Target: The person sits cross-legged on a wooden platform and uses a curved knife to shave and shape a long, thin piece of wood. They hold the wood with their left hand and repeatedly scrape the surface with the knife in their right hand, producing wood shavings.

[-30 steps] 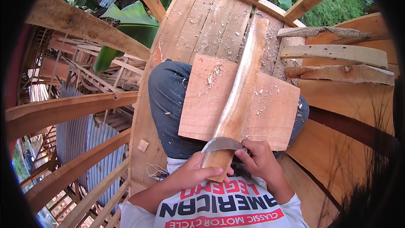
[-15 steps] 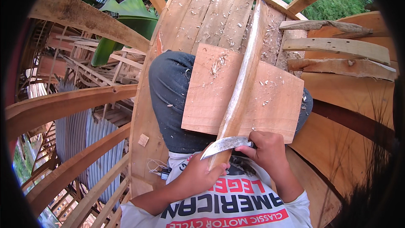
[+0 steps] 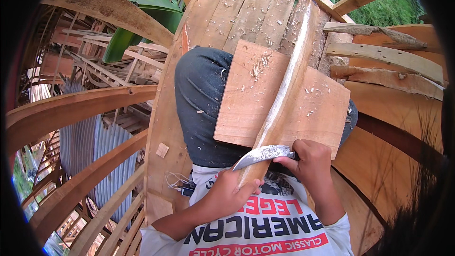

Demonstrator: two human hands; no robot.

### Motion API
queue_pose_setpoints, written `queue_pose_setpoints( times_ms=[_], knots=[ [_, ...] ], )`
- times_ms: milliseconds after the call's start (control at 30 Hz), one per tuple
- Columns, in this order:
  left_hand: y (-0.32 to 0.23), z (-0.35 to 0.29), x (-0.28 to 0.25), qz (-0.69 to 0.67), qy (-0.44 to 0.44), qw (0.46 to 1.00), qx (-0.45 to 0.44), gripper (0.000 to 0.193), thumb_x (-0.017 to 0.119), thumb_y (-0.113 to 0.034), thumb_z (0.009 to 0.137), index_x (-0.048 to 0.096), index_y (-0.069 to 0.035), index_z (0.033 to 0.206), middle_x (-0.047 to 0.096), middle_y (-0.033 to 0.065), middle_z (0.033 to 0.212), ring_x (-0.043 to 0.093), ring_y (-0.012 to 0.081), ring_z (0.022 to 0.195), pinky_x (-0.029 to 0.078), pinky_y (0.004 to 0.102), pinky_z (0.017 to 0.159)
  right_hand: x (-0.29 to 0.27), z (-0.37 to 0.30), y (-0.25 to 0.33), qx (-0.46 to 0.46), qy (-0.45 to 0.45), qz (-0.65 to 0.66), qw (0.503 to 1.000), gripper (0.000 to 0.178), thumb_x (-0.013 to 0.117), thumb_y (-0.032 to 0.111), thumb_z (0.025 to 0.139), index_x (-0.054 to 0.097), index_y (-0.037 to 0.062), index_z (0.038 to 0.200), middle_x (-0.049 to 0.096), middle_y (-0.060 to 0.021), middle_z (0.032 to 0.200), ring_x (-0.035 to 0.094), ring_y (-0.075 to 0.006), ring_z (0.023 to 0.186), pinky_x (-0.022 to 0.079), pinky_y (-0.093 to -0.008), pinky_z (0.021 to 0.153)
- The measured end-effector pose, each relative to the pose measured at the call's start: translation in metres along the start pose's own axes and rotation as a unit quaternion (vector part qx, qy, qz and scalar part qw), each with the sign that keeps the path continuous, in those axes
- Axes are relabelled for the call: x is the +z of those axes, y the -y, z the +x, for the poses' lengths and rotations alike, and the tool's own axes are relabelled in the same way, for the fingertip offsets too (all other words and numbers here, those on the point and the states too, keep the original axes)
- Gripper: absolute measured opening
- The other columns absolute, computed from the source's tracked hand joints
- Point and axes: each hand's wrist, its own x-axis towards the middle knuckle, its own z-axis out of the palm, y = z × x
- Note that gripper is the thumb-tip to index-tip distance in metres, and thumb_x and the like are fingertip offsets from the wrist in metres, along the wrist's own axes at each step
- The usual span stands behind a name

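A long, slightly curved wooden pole (image 3: 291,78) slants from my lap up to the far right, its upper side pale where the surface is cut away. My left hand (image 3: 230,193) is wrapped round its near end. In my right hand (image 3: 310,159) is a curved knife (image 3: 265,154), its handle mostly hidden by the fingers. The blade lies across the pole just beyond my left hand, its tip pointing left. Under the pole, a flat wooden board (image 3: 246,99) rests over my legs with curled shavings (image 3: 259,65) on it.
Plank flooring (image 3: 227,7) strewn with shavings stretches ahead. Curved wooden ribs (image 3: 80,104) rise at the left, with corrugated metal sheets (image 3: 113,156) beyond. Several rough wood pieces (image 3: 388,59) lie at the right. A small wood block (image 3: 162,150) and a white cable (image 3: 174,180) are beside my left leg.
The knife blade has turned, its flat now facing up more, and sits slightly farther along the pole from my left hand. The whole view has shifted a little.
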Motion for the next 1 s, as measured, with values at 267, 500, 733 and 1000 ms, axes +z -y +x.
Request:
queue_pose_setpoints(
  times_ms=[267,500,733,1000],
  knots=[
    [-0.002,0.002,-0.004,-0.051,0.017,0.998,-0.021,0.041,0.053,-0.011,0.096,0.042,0.007,0.131,0.064,0.0152,0.104,0.066,0.0164,0.088,0.053,0.0291,0.081,0.003,0.003,0.002,0.008,-0.028,-0.034,0.999,0.056,0.077,0.055,0.064,0.052,0.0056,0.059,0.05,-0.0088,0.053,0.054,-0.028,0.049,0.041,-0.0368,0.046],
    [-0.003,0.002,-0.005,-0.078,0.025,0.996,-0.025,0.043,0.054,-0.011,0.095,0.041,0.007,0.132,0.064,0.0154,0.105,0.065,0.016,0.089,0.053,0.0291,0.081,0.009,0.003,-0.003,-0.016,-0.069,-0.054,0.996,0.058,0.075,0.06,0.066,0.05,0.0089,0.055,0.048,-0.0069,0.05,0.054,-0.0252,0.046,0.041,-0.0361,0.043],
    [0.014,-0.01,-0.007,-0.092,0.031,0.995,-0.021,0.047,0.052,-0.01,0.095,0.037,0.007,0.136,0.065,0.0163,0.102,0.066,0.0156,0.089,0.054,0.0282,0.081,-0.024,0.014,-0.066,0.238,-0.179,-0.121,0.947,0.048,0.074,0.044,0.08,0.056,0.0022,0.064,0.051,-0.0115,0.05,0.051,-0.0302,0.045,0.04,-0.0368,0.045],
    [0.0,0.001,-0.015,-0.198,0.131,0.971,-0.01,0.057,0.057,-0.018,0.094,0.031,0.004,0.139,0.064,0.0225,0.111,0.068,0.024,0.098,0.053,0.0336,0.087,-0.008,-0.004,-0.015,0.235,-0.007,0.205,0.95,0.032,0.072,0.027,0.086,0.059,-0.0007,0.075,0.05,-0.0067,0.052,0.046,-0.0129,0.048,0.037,-0.0299,0.047]
  ],
)
